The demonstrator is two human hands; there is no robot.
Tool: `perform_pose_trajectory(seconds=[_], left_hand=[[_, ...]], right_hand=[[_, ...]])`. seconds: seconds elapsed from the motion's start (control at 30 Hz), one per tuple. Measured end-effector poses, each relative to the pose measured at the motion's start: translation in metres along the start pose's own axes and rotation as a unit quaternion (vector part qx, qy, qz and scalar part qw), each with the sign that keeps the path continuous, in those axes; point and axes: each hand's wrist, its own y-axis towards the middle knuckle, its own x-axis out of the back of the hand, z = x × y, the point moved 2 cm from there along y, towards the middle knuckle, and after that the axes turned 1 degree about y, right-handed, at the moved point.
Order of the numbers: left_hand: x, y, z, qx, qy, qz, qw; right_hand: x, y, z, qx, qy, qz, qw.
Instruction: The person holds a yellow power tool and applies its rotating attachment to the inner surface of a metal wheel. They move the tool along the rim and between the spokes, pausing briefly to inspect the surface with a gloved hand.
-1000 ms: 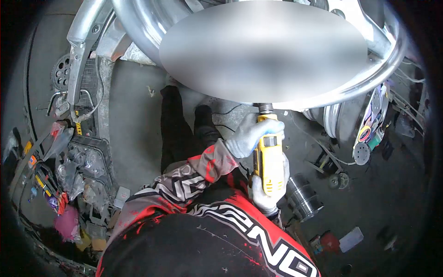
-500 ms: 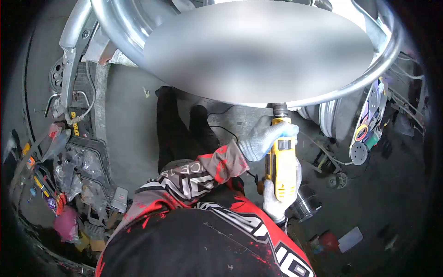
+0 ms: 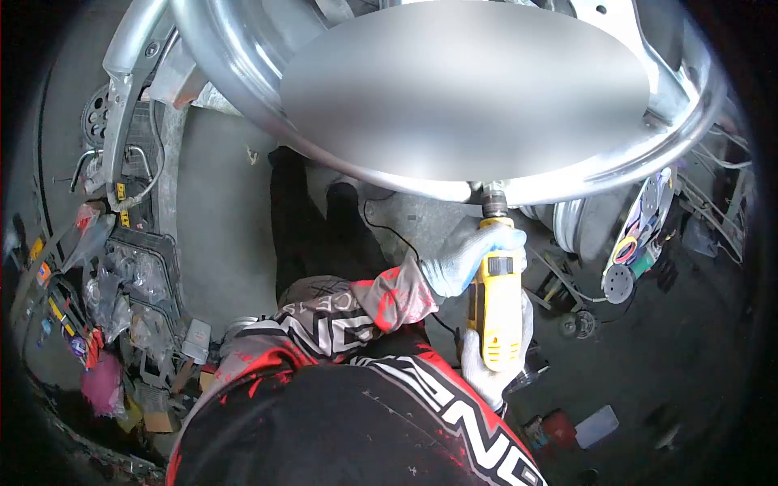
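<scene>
A yellow power drill [image 3: 500, 316] points up the view, its dark chuck [image 3: 494, 199] at the lower edge of a large silver wheel rim [image 3: 559, 188]. Wrapped round the drill's front end is my left hand [image 3: 466, 257], in a pale glove with blue patches. My right hand [image 3: 485, 377], in a white glove, grips the rear of the drill from below, and the body hides part of its fingers. A blur covers the middle of the rim, so the tool's tip and whatever it touches cannot be made out.
At the left, a metal frame arm [image 3: 121, 121] stands beside plastic bags and parts [image 3: 134, 275]. Another wheel rim [image 3: 579, 227] and a board with discs [image 3: 640, 235] are on the right. A black cord [image 3: 389, 231] runs behind my left hand.
The rim sits slightly farther right and lower in the view. The drill and both hands appear a little lower, with the same grip; more of the chuck shows.
</scene>
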Motion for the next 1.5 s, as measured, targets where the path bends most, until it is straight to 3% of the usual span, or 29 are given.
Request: perform_pose_trajectory(seconds=[0.2, 0.27, 0.43, 0.5, 0.53, 0.67, 0.73, 0.77, 0.8, 0.93, 1.0, 1.03, 1.07, 1.17, 1.27, 1.4, 1.5], left_hand=[[0.001, 0.003, -0.008, 0.008, -0.024, 0.008, 1.000], [-0.003, 0.000, -0.004, 0.009, -0.051, -0.002, 0.999], [0.007, -0.006, -0.014, 0.021, -0.051, -0.016, 0.998], [0.017, -0.021, -0.025, 0.028, -0.046, -0.028, 0.998], [0.025, -0.026, -0.027, 0.002, -0.029, -0.008, 1.000], [0.036, -0.033, -0.027, -0.002, -0.061, -0.015, 0.998], [0.022, -0.022, -0.025, 0.029, -0.072, 0.006, 0.997], [0.017, -0.018, -0.023, 0.048, -0.052, -0.020, 0.997], [0.010, -0.010, -0.018, 0.063, -0.046, -0.014, 0.997], [-0.004, -0.011, -0.027, 0.073, -0.063, -0.014, 0.995], [0.010, -0.019, -0.033, 0.057, -0.032, -0.005, 0.998], [0.024, -0.022, -0.029, 0.042, -0.080, 0.014, 0.996], [0.037, -0.024, -0.026, 0.035, -0.138, 0.040, 0.989], [0.036, -0.040, -0.038, 0.016, -0.108, -0.004, 0.994], [0.029, -0.024, -0.028, 0.042, -0.117, -0.002, 0.992], [-0.002, -0.006, -0.026, 0.065, -0.092, 0.015, 0.994], [0.013, -0.013, -0.028, 0.050, -0.105, 0.015, 0.993]], right_hand=[[-0.008, 0.008, 0.019, -0.043, -0.041, -0.018, 0.998], [-0.001, 0.002, 0.018, -0.004, -0.110, -0.004, 0.994], [-0.017, 0.005, 0.031, -0.071, 0.006, -0.028, 0.997], [-0.024, 0.010, 0.041, -0.073, 0.053, 0.036, 0.995], [-0.024, 0.011, 0.043, 0.032, -0.027, 0.077, 0.996], [-0.035, 0.017, 0.061, 0.002, -0.040, 0.079, 0.996], [-0.029, 0.012, 0.058, -0.091, 0.064, 0.038, 0.993], [-0.026, 0.011, 0.058, -0.118, 0.055, 0.029, 0.991], [-0.026, 0.010, 0.059, -0.086, -0.059, -0.001, 0.995], [-0.024, 0.011, 0.059, -0.063, -0.019, -0.031, 0.997], [-0.031, 0.014, 0.066, -0.094, -0.008, 0.016, 0.995], [-0.036, 0.014, 0.067, -0.104, 0.031, 0.018, 0.994], [-0.038, 0.014, 0.069, -0.084, -0.013, 0.031, 0.996], [-0.040, 0.025, 0.078, -0.040, -0.060, 0.073, 0.995], [-0.031, 0.025, 0.079, -0.122, 0.050, 0.054, 0.990], [-0.031, 0.026, 0.082, -0.096, -0.051, -0.028, 0.994], [-0.028, 0.028, 0.083, -0.124, 0.022, 0.031, 0.992]])
